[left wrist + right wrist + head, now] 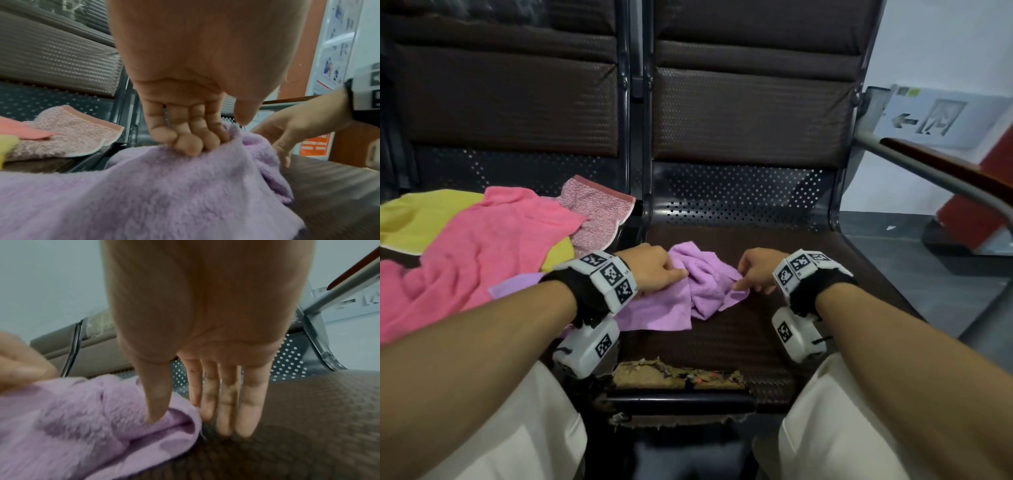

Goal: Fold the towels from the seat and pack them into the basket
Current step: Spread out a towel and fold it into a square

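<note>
A crumpled purple towel [702,284] [164,194] [82,418] lies on the right-hand brown seat [808,260]. My left hand [654,270] [213,133] grips its left part, fingers curled into the cloth. My right hand [753,274] [185,420] is at the towel's right corner. Its thumb rests on the folded edge, and its straight fingers [246,410] point down at the seat beside the cloth. A pile of towels lies on the left seat: pink [482,257], yellow [421,219] and speckled pink [599,212] [68,134]. No basket is in view.
The seat cushion is torn along its front edge [674,373], between my knees. A metal and wood armrest [945,171] rises at the right, with a wall sign [935,116] behind it. Padded backrests [750,113] stand behind both seats.
</note>
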The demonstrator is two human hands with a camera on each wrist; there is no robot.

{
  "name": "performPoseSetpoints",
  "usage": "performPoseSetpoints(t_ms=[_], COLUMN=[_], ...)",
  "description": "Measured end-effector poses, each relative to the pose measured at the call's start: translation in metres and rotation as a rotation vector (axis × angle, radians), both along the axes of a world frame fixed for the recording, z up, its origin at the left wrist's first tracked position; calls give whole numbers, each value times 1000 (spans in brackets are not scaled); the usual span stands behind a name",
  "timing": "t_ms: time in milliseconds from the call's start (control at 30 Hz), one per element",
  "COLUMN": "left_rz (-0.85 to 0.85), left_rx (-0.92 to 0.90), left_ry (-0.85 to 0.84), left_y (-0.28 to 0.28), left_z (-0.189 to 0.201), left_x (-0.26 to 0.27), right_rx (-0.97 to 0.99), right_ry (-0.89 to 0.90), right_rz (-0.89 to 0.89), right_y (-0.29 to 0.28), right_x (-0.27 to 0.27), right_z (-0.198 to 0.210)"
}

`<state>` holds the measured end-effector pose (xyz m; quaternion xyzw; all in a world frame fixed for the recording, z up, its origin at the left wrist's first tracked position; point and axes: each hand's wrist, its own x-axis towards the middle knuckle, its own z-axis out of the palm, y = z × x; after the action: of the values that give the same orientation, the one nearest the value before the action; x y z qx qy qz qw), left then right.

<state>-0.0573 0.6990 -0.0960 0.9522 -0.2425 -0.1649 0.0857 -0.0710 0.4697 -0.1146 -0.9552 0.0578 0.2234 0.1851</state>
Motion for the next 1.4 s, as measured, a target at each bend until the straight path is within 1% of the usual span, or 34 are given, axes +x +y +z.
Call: performPoseSetpoints(t_ms=[100, 200, 233, 300, 367, 467, 533, 600, 633, 667, 733, 800, 867, 933, 1000, 1067, 1100, 1133, 1167, 1233, 1333, 1400], left_rz=[-3, -19, -14, 27, 76, 154, 244, 300, 317, 328, 349, 382, 395, 380, 317, 252, 226, 207, 200, 218, 282, 342], left_rx=[64, 167, 170, 149, 74, -153, -393, -651, -753, -837, -996, -1174, -1255, -1234, -1212, -1201, -1189, -1180, -1178, -1184, -1175, -1193], left_ry=[-132, -221, -234, -217, -165, -95, 21, 156, 193, 211, 252, 332, 340, 307, 337, 402, 420, 427, 423, 392, 280, 192], left_y=[-12, -14, -14, -13, -13, -7, -2, 1, 1, 1, -1, -2, -1, 1, 3, 6, 6, 7, 8, 11, 16, 18], left_z=[-6, -14, -15, -9, 1, 22, 35, 46, 52, 58, 68, 75, 79, 80, 79, 78, 78, 78, 77, 77, 74, 73], left_x=[-3, -5, -5, -4, 0, 7, 10, 8, 6, 3, -3, -7, -9, -10, -12, -13, -13, -14, -13, -11, -7, -4], right_rx=[-125, -171, -140, 53, 278, 529, 650, 699, 701, 725, 840, 939, 936, 887, 892, 906, 871, 816, 778, 789, 991, 1132], right_ry=[-3, -46, -59, -115, -263, -488, -569, -645, -691, -744, -827, -867, -847, -765, -614, -421, -356, -335, -346, -414, -531, -587], right_rz=[52, 82, 65, -36, -172, -250, -308, -321, -312, -305, -306, -300, -261, -218, -132, -19, 28, 50, 36, -91, -326, -432], right_y=[8, 16, 18, 19, 19, 23, 31, 38, 42, 45, 49, 51, 53, 58, 62, 65, 66, 66, 64, 58, 49, 47], right_x=[0, 1, 3, 9, 14, 18, 18, 18, 17, 15, 8, 0, -9, -15, -19, -22, -24, -25, -25, -19, -13, -11], right_z=[-4, -5, -5, -1, 6, 24, 34, 44, 51, 59, 74, 84, 87, 87, 86, 84, 83, 83, 84, 85, 90, 93])
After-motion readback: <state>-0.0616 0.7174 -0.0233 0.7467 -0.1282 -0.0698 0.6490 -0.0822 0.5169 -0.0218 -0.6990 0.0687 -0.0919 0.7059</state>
